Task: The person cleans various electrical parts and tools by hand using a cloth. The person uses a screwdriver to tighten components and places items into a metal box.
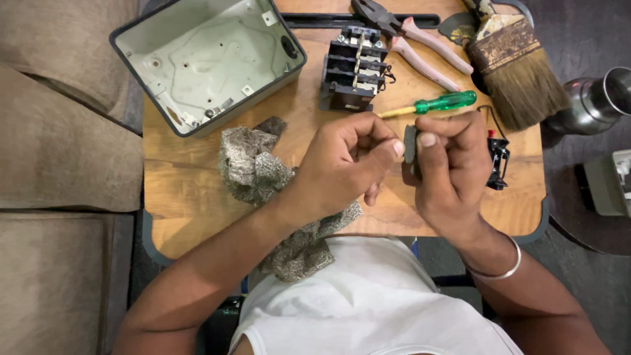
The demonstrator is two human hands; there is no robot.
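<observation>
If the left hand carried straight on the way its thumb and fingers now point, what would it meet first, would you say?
Most likely the small dark part pinched in the right hand: the left hand points right at it, its thumb tip almost touching. Depth is hard to judge from above.

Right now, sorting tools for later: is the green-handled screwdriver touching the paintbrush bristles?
Apart. The head view shows bare wooden tabletop between the green screwdriver handle's end and the paintbrush bristles.
</observation>
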